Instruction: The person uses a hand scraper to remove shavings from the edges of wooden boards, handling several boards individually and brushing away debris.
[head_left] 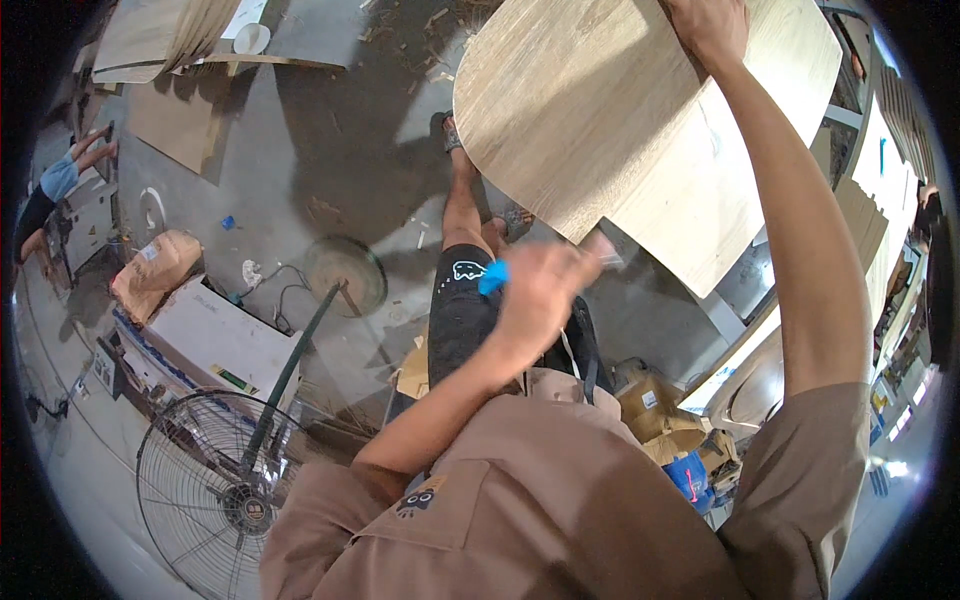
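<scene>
A large wood-grain panel [580, 110] with a rounded left end and a notch in its near edge lies in front of me. My right hand [712, 30] rests on it at the top of the view, and its fingertips are cut off there. Close to the notch, my left hand [545, 290] is closed and smeared by motion. Out of its left side pokes the blue end [492, 278] of a small tool. A pale, blurred part shows past the fingers, near the panel's edge; the tool's kind cannot be made out.
At lower left stands a wire-caged fan [245, 505]. Beyond it are a long white box [220, 335] and a brown paper-wrapped bundle [158, 270]. More curved panels [165, 40] lie at upper left. Cardboard boxes [655, 410] sit at my right; another person [60, 180] is far left.
</scene>
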